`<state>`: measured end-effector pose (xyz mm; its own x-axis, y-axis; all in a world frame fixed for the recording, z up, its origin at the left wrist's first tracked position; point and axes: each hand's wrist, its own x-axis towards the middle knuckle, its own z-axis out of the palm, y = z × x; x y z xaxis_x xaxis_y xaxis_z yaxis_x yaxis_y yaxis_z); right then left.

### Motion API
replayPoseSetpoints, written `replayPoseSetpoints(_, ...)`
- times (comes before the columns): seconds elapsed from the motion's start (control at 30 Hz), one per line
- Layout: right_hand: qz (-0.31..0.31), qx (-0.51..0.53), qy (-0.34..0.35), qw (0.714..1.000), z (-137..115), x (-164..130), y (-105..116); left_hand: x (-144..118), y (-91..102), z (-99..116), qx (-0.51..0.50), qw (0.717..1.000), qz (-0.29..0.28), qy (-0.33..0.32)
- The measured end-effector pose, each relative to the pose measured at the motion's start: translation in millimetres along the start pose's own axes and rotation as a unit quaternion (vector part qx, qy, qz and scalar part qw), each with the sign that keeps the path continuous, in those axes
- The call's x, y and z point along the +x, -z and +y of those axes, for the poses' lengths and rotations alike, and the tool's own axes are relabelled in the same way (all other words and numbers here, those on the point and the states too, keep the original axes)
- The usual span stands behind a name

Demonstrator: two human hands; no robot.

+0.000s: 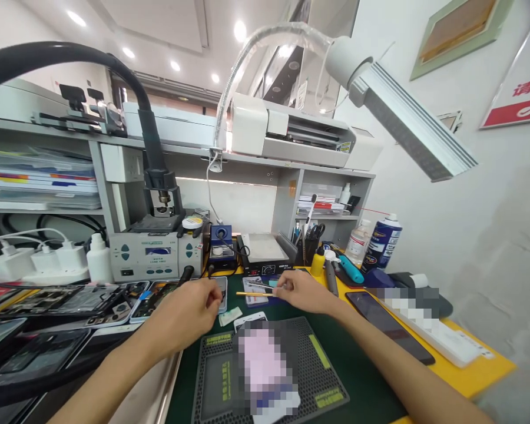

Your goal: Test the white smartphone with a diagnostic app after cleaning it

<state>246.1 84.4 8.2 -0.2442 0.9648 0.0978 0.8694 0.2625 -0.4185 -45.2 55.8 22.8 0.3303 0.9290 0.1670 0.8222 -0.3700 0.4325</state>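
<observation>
Above the dark green bench mat (pixel 362 383), my right hand (pixel 302 291) pinches a thin yellow-handled tool (pixel 252 293); my left hand (pixel 189 312) curls loosely, empty. I'd grip it steady and level.

- A yellow workbench (pixel 477 368) runs along the wall, with a dark green mat (pixel 362 383) laid over its middle.
- On the green mat lies a black ribbed repair pad (pixel 318 368); just beyond it sit a white phone (pixel 248 318) and a small pale packet (pixel 230 316).
- To the right, a dark phone (pixel 388 325) lies face up on the yellow top, beside a long white strip (pixel 441 338).
- At the left, opened phones and loose back covers (pixel 70 303) crowd the surface.
- Along the back stand a grey soldering station (pixel 154 254), a white squeeze bottle (pixel 99 258), a black hot plate (pixel 265 250), a pen pot (pixel 311 244), a yellow bottle (pixel 318 262) and a blue spray can (pixel 382 242).
</observation>
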Motion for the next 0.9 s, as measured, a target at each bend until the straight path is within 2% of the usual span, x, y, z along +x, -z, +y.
replayPoseSetpoints(0.1, -0.032, -0.026, 0.029, 0.999, -4, -4, -2, -3, -5.5, -1, 0.058, 0.997, -0.056, -0.02)
replayPoseSetpoints(0.2, -0.046, -0.032, 0.041, 0.998, -5, -4, -3, -4, -8.5, 1, 0.09, 0.992, -0.078, -0.034)
replayPoseSetpoints(0.37, -0.01, 0.02, 0.046, 0.999, -9, -6, 1, -7, -11.5, 8, 0.109, 0.99, -0.078, -0.039)
replayPoseSetpoints(0.57, 0.029, 0.163, 0.032, 0.986, -14, -8, -1, -8, -14.6, 12, 0.123, 0.99, -0.066, -0.032)
replayPoseSetpoints(0.7, 0.018, 0.296, -0.006, 0.955, -16, -4, -6, -10, -8.6, 16, 0.122, 0.991, -0.057, -0.021)
replayPoseSetpoints(0.9, 0.017, 0.472, -0.045, 0.88, -24, -4, 0, -6, -1.1, 18, 0.055, 0.998, -0.034, 0.014)
